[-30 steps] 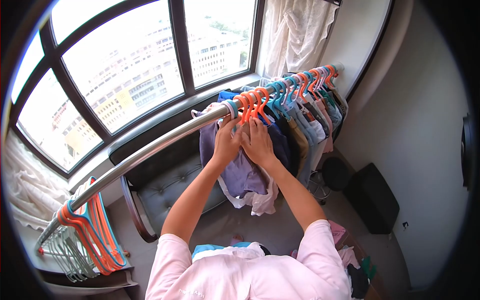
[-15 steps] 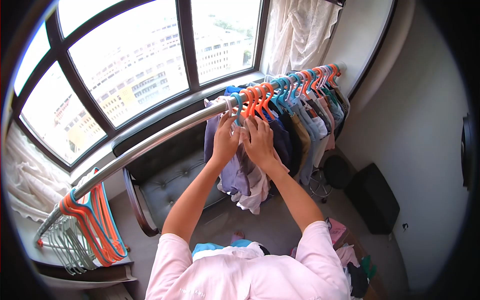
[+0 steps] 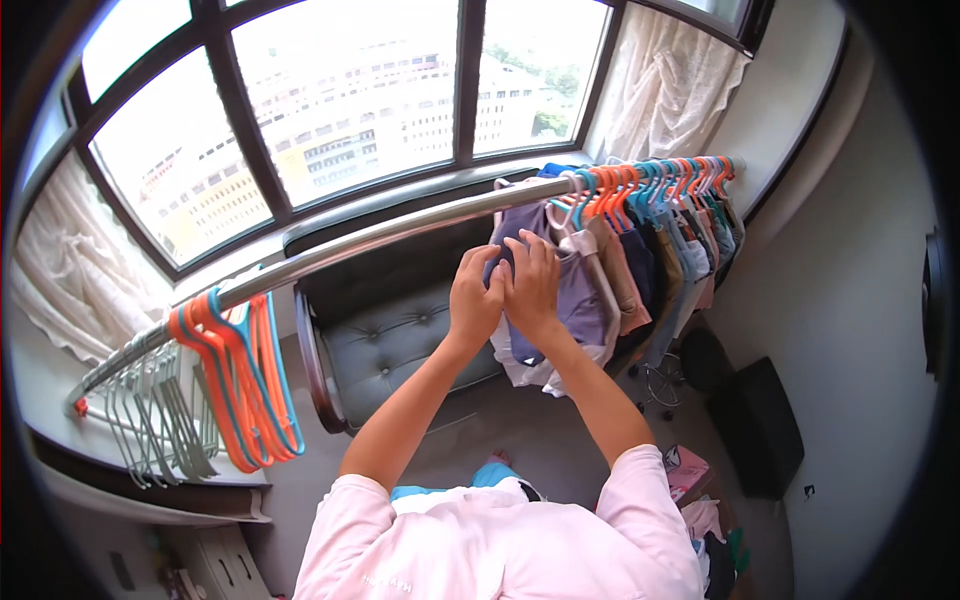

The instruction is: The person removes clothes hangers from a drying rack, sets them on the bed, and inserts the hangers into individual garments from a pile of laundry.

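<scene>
My left hand and my right hand are raised close together in front of the hanging clothes, just below the metal rail. Their thumbs nearly meet, and the fingers point up, stretched and slightly bent, with nothing visibly gripped. Right behind them hangs a purple garment, partly covered by my right hand and forearm. A pale pink garment hangs against it. Above, a pale hanger and several orange hangers hook over the rail.
Several bare orange and blue hangers and grey-green hangers hang at the rail's left end. Behind the rail stands a black tufted sofa. A wheeled stool and a black panel are at right; clothes lie in a pile.
Both hands have come down off the hangers at the rail to just below it. The hanging clothes appear farther right as the view has turned left.
</scene>
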The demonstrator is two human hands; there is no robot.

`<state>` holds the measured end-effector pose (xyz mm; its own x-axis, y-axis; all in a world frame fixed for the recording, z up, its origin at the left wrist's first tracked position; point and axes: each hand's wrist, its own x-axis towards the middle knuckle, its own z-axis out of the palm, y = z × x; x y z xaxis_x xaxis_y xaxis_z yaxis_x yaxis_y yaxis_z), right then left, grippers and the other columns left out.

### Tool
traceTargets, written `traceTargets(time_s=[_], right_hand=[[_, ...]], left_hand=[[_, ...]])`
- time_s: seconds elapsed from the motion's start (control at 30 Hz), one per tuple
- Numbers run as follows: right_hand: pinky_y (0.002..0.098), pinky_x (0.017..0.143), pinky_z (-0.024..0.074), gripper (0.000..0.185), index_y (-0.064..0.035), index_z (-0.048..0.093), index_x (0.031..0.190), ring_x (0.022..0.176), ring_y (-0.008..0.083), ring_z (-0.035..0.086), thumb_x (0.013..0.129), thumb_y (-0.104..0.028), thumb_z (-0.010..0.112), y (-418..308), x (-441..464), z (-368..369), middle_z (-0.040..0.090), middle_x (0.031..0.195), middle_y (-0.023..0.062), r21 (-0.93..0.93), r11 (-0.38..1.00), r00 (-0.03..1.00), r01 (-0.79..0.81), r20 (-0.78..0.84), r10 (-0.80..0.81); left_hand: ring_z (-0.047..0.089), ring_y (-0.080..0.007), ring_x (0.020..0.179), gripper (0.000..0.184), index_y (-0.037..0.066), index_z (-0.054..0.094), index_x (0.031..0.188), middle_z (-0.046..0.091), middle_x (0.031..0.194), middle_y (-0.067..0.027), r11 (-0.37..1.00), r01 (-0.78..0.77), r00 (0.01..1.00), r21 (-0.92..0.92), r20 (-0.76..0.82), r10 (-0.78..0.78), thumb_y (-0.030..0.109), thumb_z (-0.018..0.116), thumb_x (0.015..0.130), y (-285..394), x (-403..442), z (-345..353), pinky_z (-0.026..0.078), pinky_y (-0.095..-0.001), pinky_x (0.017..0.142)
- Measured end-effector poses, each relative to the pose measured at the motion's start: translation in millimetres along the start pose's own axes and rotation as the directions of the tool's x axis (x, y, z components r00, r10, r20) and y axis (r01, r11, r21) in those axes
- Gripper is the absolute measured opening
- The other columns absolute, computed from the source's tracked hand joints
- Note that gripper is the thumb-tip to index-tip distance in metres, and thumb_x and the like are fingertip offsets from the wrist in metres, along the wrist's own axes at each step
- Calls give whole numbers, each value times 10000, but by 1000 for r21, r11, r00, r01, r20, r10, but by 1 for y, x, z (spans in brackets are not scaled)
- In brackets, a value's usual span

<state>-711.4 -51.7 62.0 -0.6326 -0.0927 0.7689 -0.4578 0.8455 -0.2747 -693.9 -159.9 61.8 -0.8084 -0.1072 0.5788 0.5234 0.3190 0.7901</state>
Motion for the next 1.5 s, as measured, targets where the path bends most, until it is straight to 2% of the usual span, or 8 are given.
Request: traceTargets(time_s=[0.2, 0.33, 0.47, 0.67, 0.8, 1.0, 1.1, 1.5], right_hand=[[408, 876, 421, 362, -33, 545, 1135, 1032, 321, 529, 790, -135, 585, -158, -29, 79, 549, 1122, 143, 428, 897, 979, 107, 110, -170], [411, 851, 452, 369, 17, 522, 1150, 973, 367, 563, 821, -138, 587, -267, -61, 131, 587, 1023, 208, 772, 594, 940, -225, 333, -77], [347, 756, 493, 351, 22, 520, 1139, 835, 240, 626, 932, -259, 557, -339, -72, 156, 633, 895, 117, 743, 342, 797, -575, 604, 27], [288, 734, 504, 303, -25, 531, 1119, 809, 119, 623, 926, -251, 590, -371, -71, 138, 647, 938, 86, 576, 37, 574, -817, 817, -51], [280, 748, 504, 290, -23, 541, 1105, 847, 111, 623, 910, -224, 618, -374, -68, 137, 646, 962, 65, 564, 25, 562, -825, 825, -61], [308, 800, 509, 320, -16, 540, 1128, 881, 147, 638, 888, -201, 646, -381, -68, 136, 647, 996, 88, 509, -92, 514, -856, 857, -43], [319, 804, 518, 331, -7, 549, 1125, 899, 161, 644, 881, -203, 657, -383, -66, 136, 648, 1010, 100, 443, -176, 458, -879, 887, -53], [326, 786, 532, 336, 9, 596, 1105, 886, 161, 647, 870, -221, 669, -341, -39, 83, 656, 988, 104, 574, -18, 574, -819, 819, -2]], left_hand=[[524, -297, 1059, 278, -6, 533, 1102, 531, 1131, -155, 986, -33, 990, 161, -127, 54, 22, 514, 826, 16, -66, -164, 411, -361, 928], [494, -299, 1106, 285, -6, 530, 1109, 505, 1170, -165, 979, 17, 976, 204, -215, 28, 44, 521, 829, 17, -97, -274, 376, -371, 981], [374, -337, 1274, 487, -55, 380, 1300, 396, 1314, -219, 824, 107, 884, 557, -433, 178, 61, 525, 849, 6, -117, -360, 300, -412, 1071], [289, -404, 1327, 635, -80, 256, 1381, 252, 1438, -262, 851, 519, 797, 85, -408, -445, 104, 566, 859, -45, -119, -421, 239, -471, 1103], [262, -393, 1350, 675, -83, 195, 1404, 289, 1413, -297, 656, 216, 973, 723, -212, -86, 164, 566, 896, -49, -121, -426, 241, -439, 1107], [476, -315, 1216, 437, -97, 470, 1224, 493, 1269, -260, 872, 451, 765, 193, -586, -266, 173, 588, 902, -65, -114, -409, 360, -395, 1029], [643, -237, 960, 343, -52, 575, 1089, 637, 1089, -169, 611, 622, 687, -490, -34, -726, 203, 660, 875, -62, -96, -449, 498, -350, 844], [650, -187, 876, 242, -11, 582, 1056, 660, 989, -104, 507, 548, 789, -665, 210, -578, 78, 670, 848, -40, -73, -400, 529, -337, 781]])
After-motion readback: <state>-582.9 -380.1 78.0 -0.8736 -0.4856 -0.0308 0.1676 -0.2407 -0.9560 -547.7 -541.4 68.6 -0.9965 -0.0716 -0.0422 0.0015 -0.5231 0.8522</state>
